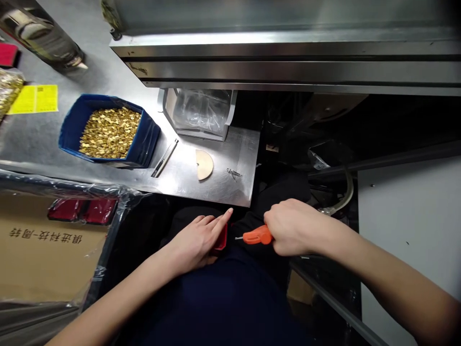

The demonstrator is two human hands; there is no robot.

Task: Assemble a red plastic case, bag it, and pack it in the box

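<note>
My right hand (288, 227) is closed in a fist around an orange-handled tool (257, 235) with a thin metal tip, which points left. The tool's exact kind is unclear. Across a small gap, my left hand (196, 240) grips a small red box-like piece (221, 239) over my lap, its index finger stretched out. Most of that piece is hidden under the hand. The tool tip and the red piece are apart.
Beyond my hands, a metal plate (237, 144) carries a tan half-disc (204, 165), small metal pins (234, 173) and a slim cutter (164, 157). A blue bin (68, 129) holds many gold-coloured parts. A grey bin (198, 130) sits below a metal beam (252, 72). Left lies a cardboard-lined crate (54, 259).
</note>
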